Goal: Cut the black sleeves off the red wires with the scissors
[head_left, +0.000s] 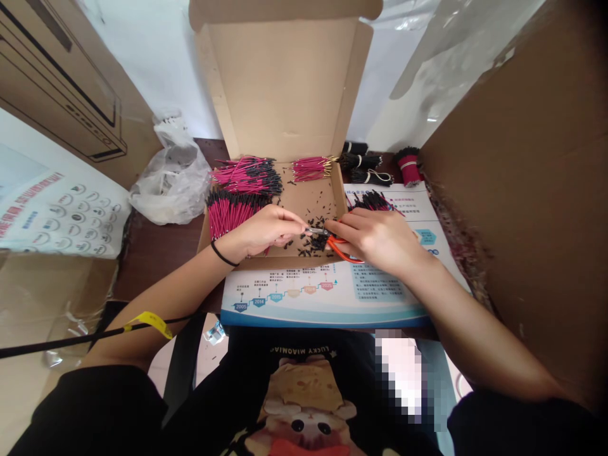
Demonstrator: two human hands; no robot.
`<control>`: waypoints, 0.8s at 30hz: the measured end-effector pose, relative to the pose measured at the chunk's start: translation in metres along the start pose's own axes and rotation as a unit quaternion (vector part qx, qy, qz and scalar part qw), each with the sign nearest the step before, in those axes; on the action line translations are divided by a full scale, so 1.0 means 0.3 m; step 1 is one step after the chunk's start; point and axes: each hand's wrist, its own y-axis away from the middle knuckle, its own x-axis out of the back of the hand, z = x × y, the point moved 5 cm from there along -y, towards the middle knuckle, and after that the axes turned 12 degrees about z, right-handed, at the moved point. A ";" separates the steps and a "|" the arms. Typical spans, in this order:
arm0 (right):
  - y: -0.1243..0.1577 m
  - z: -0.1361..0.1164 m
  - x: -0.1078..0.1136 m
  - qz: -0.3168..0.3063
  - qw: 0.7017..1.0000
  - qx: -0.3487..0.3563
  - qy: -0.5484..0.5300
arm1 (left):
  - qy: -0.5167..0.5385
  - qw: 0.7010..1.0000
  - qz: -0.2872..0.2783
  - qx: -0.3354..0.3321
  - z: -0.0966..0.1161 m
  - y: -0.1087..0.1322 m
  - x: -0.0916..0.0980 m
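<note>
My right hand (368,237) is closed around orange-handled scissors (342,252), whose short metal blades point left. At the blade tips, my left hand (275,229) has its thumb and fingers pinched together; whatever lies between them is too small to make out. Both hands are over an open cardboard box (339,190). Inside it, at the left, lie two bundles of pink wires with black ends (247,175), and a smaller pink bundle with gold tips (313,168) is at the back. Small black scraps (311,244) litter the box floor around the blades.
Black wire bundles (363,160) and a pink-black bundle (408,166) stand behind on the right. More black-ended wires (373,201) rest on the printed sheet (294,307). A plastic bag (168,177) sits left, and a large cardboard panel (522,177) rises at right.
</note>
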 end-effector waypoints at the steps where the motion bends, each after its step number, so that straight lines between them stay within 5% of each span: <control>1: 0.000 0.000 -0.002 -0.002 1.000 0.000 -0.005 | -0.003 1.000 0.002 -0.001 0.000 -0.001 0.000; 15: 0.007 0.013 -0.021 -0.006 0.999 -0.005 -0.045 | -0.026 0.999 0.013 0.023 0.001 0.012 -0.007; 24: 0.020 0.026 -0.051 0.000 0.993 -0.028 -0.111 | -0.012 0.999 -0.026 0.014 -0.003 0.003 -0.005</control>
